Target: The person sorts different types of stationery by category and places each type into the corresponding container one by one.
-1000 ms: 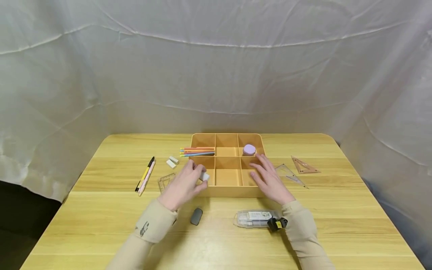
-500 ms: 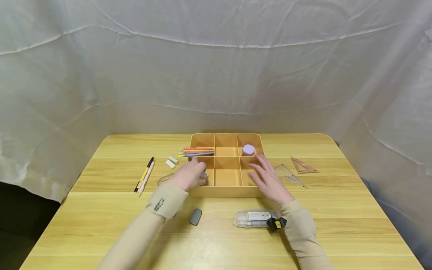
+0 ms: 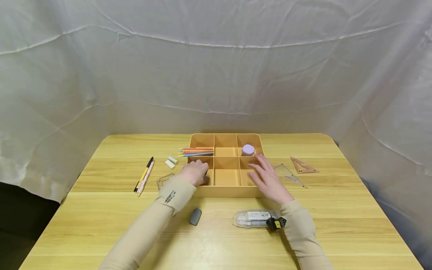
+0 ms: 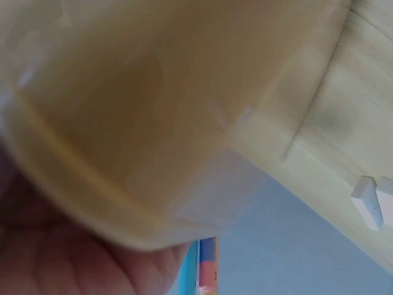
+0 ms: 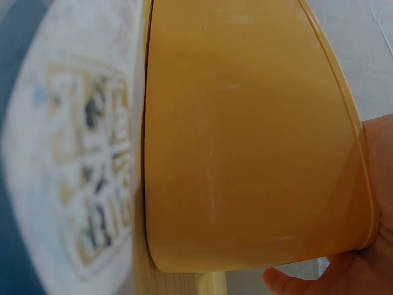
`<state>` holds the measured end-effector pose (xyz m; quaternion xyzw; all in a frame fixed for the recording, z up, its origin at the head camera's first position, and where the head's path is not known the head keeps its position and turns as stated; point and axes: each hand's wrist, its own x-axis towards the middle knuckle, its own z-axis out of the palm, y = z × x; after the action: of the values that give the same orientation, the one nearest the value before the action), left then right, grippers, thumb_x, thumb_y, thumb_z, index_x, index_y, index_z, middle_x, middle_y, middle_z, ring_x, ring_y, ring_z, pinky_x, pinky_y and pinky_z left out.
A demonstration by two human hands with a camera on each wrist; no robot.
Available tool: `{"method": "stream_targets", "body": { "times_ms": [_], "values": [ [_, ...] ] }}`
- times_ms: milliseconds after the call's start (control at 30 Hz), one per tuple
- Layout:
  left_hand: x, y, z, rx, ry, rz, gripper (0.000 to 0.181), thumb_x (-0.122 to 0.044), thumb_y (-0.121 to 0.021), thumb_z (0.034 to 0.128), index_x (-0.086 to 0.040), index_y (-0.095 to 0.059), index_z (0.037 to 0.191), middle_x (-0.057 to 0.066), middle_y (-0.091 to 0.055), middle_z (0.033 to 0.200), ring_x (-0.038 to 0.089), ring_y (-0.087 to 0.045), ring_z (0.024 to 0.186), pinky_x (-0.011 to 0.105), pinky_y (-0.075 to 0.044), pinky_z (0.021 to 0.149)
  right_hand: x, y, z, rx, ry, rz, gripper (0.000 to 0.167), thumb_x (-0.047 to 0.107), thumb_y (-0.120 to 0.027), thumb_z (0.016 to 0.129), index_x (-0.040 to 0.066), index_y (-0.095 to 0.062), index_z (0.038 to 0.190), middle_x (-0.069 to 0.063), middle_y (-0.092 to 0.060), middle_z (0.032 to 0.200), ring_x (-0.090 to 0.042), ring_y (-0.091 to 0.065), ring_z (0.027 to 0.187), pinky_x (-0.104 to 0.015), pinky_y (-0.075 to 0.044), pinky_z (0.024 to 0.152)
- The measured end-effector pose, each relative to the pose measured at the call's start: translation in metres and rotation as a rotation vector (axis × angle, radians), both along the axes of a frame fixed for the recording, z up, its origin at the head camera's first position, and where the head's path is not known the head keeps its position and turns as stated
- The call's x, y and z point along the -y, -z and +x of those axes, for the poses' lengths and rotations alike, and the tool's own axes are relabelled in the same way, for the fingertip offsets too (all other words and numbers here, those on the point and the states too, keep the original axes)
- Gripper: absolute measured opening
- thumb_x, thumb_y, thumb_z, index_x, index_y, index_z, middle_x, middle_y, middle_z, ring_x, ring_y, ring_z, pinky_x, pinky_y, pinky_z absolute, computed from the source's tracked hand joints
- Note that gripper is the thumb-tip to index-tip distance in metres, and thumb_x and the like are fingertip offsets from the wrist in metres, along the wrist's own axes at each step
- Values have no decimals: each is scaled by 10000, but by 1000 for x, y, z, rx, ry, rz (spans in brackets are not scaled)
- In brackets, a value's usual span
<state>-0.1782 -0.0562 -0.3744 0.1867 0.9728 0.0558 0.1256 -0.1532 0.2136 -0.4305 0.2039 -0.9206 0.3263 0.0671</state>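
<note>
An orange organizer (image 3: 226,191) with several compartments stands mid-table. My left hand (image 3: 195,172) reaches down into its front left compartment; fingertips and any held thing are hidden, with a small dark patch beside the thumb. In the left wrist view a blurred organizer wall (image 4: 141,123) covers most of that hand. My right hand (image 3: 270,180) rests over the organizer's right rim, fingers spread above the front right compartment. Colored pencils (image 3: 196,152) lie across the back left compartment, sticking out past its side. A lilac round-topped object (image 3: 248,150) sits in the back right compartment.
Left on the table are pens (image 3: 145,176), two white erasers (image 3: 170,164) and a clear ruler (image 3: 164,180). A dark grey oblong object (image 3: 195,216) and a labelled clear case (image 3: 251,218) lie in front. Two set squares (image 3: 303,165) lie right.
My left hand, pinching a white eraser a second ago, has moved rightward and down into the front left compartment; the eraser is now out of sight. My right hand has stayed put.
</note>
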Motion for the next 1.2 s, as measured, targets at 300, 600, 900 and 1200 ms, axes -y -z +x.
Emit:
{"method": "stream_targets", "body": {
  "times_ms": [300, 600, 900, 1200],
  "values": [
    [-5, 8, -6, -3, -13, -116, 131, -138, -719, 922, -98, -622, 843, 124, -678, 1029, 290, -644, 920, 467, -558, 827, 0, 1, -1, -6, -6, -6, 379, 188, -509, 1041, -2, -572, 1363, -232, -270, 1633, -474, -149, 1531, -704, -152, 1203],
    [-6, 14, -10, -55, -11, -119, 148, 23, -648, 900, -107, -641, 828, 110, -701, 1006, 287, -666, 877, 473, -577, 766, 1, 1, -1, 3, -2, -5, 380, 192, -505, 1044, -4, -571, 1362, -226, -264, 1638, -470, -139, 1535, -705, -154, 1202],
    [-3, 11, -7, -65, 11, -58, 133, 39, -655, 899, -86, -647, 853, 137, -685, 980, 316, -658, 875, 477, -575, 764, 0, 0, -1, 5, 6, -2, 376, 194, -504, 1046, 2, -575, 1361, -215, -261, 1643, -468, -137, 1536, -698, -146, 1209],
    [35, -11, 8, -245, 88, 411, 114, -125, -704, 898, -72, -755, 811, 37, -736, 792, 117, -619, 658, 262, -543, 625, 1, -1, 3, 4, 3, -4, 376, 191, -511, 1042, -5, -578, 1356, -219, -271, 1638, -464, -143, 1536, -698, -146, 1210]
  ]
}}
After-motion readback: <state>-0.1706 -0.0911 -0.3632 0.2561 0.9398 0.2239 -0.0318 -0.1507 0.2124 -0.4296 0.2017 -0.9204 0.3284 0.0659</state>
